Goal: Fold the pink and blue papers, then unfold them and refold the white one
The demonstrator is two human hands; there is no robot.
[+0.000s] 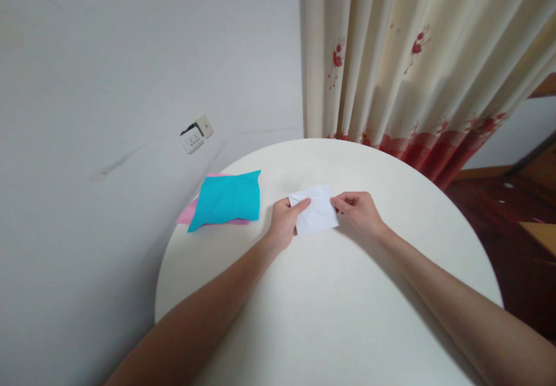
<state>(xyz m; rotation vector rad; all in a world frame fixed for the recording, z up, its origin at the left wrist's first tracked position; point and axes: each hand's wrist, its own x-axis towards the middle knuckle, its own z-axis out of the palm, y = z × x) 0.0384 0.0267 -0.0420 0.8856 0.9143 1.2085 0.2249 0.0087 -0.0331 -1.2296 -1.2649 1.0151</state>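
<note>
Both forearms stretch across a round white counter (330,316) beside a red-flowered curtain (417,73). The left hand (286,221) and right hand (358,212) each pinch an edge of a folded white paper (316,215) lying near the counter's middle. A turquoise sheet (228,199) covers a pink sheet (187,214) at left, well apart.

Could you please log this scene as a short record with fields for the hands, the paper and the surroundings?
surface: round white table
left hand: pinching the left edge of the white paper
right hand: pinching the paper's right edge
white paper: creased, lying low over the table between both hands
other sheets: blue sheet lying on a pink sheet, left of the hands, at the table's edge
background: grey wall with socket, cream curtain with red print
</note>
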